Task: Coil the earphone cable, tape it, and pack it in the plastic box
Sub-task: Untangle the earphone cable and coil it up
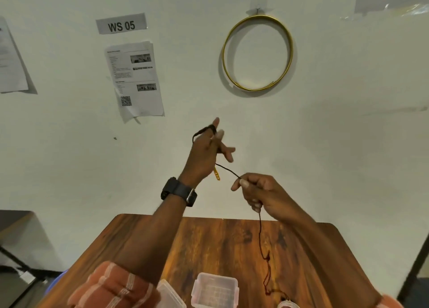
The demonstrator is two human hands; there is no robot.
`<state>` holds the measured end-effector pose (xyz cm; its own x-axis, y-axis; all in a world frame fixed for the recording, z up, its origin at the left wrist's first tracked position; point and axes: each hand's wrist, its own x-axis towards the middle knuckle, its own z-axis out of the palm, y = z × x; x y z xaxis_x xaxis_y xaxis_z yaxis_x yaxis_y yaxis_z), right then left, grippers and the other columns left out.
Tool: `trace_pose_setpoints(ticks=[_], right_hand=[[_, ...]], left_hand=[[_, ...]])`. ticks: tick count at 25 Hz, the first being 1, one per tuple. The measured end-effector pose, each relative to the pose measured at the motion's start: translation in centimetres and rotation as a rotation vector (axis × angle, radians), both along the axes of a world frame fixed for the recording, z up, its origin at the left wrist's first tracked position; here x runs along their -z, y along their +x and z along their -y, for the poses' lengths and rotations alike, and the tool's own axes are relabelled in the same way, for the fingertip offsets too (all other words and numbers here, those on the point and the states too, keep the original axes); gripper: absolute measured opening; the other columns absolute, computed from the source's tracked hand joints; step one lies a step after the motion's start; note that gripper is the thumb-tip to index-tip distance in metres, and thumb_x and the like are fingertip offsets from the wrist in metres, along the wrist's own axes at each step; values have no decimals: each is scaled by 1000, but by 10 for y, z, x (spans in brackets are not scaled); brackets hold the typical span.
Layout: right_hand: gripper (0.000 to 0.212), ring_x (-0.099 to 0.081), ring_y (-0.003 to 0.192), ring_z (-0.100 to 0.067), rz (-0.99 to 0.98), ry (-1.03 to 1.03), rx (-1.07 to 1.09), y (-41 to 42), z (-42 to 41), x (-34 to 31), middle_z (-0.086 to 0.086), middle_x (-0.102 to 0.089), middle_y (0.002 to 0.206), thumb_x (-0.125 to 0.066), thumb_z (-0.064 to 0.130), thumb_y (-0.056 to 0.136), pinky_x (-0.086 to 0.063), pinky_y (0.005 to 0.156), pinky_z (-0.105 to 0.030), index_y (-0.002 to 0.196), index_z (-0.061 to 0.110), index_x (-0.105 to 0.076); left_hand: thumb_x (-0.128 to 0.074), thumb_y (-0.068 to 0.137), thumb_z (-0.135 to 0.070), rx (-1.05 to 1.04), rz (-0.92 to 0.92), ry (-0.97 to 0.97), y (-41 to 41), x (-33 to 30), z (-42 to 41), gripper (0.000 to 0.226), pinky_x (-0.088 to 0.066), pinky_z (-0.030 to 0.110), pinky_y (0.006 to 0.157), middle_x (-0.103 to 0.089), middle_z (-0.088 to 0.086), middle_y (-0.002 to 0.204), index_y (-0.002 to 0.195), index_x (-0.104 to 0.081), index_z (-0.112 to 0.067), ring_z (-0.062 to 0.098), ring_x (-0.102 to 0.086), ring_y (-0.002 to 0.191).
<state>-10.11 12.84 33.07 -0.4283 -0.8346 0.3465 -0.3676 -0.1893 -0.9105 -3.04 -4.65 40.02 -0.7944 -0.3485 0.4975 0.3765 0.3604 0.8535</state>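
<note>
My left hand point(205, 154) is raised above the table with fingers spread, and the dark earphone cable point(260, 228) is looped around its fingertips. From there the cable runs down to my right hand point(257, 191), which pinches it between thumb and forefinger. The rest of the cable hangs from my right hand down to the wooden table point(220, 242). A clear plastic box point(214, 289) stands open at the table's near edge, with its lid point(169, 296) just to its left. A roll of tape point(287, 305) shows partly at the bottom edge.
A white wall stands behind the table with a brass ring point(256, 52) on a hook, a "WS 05" label point(121, 23) and printed sheets point(134, 80). A dark stand point(18, 261) is at the lower left. A small yellow strip point(217, 174) hangs by my left palm.
</note>
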Motion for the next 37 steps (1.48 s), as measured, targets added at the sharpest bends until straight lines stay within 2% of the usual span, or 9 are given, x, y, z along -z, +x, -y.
trace_pose_setpoints(ticks=[3,6,11,14,17,23,28,33,37], right_hand=[[30,-29,48,-11,-30,-108,146,-13,-4,-41,3,-34,53,-52,27,99,-25,47,-26,81,8,-67],[31,-29,48,-10,-25,-151,225,-35,11,-48,1,-34,54,-56,32,97,-23,47,-25,74,14,-64],[28,-39,52,-11,49,39,27,-19,24,18,4,-42,61,-51,30,99,-39,55,-31,98,10,-70],[22,-38,54,-11,0,133,-106,-6,4,24,1,-40,61,-50,20,100,-40,53,-25,108,9,-68],[22,-31,50,-10,-45,64,-69,-9,-9,-12,4,-37,58,-51,19,100,-29,47,-23,96,9,-70],[24,-26,48,-9,60,-179,222,-46,18,-38,6,-38,58,-52,24,99,-20,44,-22,82,17,-68],[23,-40,51,-9,122,32,30,-12,30,39,-1,-46,62,-51,26,100,-34,48,-23,107,13,-68],[21,-41,52,-11,54,132,-105,7,0,29,1,-43,58,-52,19,99,-41,54,-23,109,4,-63],[25,-39,47,0,-185,6,166,-10,-4,-33,16,-48,49,-50,12,100,-33,49,-10,92,-3,-67]], left_hand=[[-35,105,-33,215,323,-150,7,29,-4,45,-47,27,52,-59,7,54,139,-48,-6,24,-53,42],[-26,105,-36,740,293,385,28,38,-27,54,-32,22,43,-30,-2,43,137,-49,1,9,-19,32],[-31,105,-31,471,-236,670,23,-2,-16,52,-57,26,72,-51,-6,47,147,-33,-1,10,-61,49],[-32,107,-23,-9,-144,155,17,-5,22,50,-54,27,90,-71,3,63,153,-17,-12,16,-74,86],[-38,105,-30,-93,274,-334,13,32,37,54,-58,39,85,-74,4,65,154,-19,-20,15,-72,69],[-22,104,-37,845,258,571,38,60,-28,57,-33,20,42,-31,-3,40,143,-40,0,8,-18,31],[-30,104,-34,563,-288,745,21,9,-12,57,-57,26,74,-48,-6,45,147,-30,3,8,-54,43],[-34,106,-22,-32,17,-3,5,12,27,56,-52,22,90,-73,9,68,154,-7,-10,11,-74,82],[-33,105,-39,219,410,-133,8,65,16,50,-51,39,60,-59,6,52,149,-35,-15,15,-49,39]])
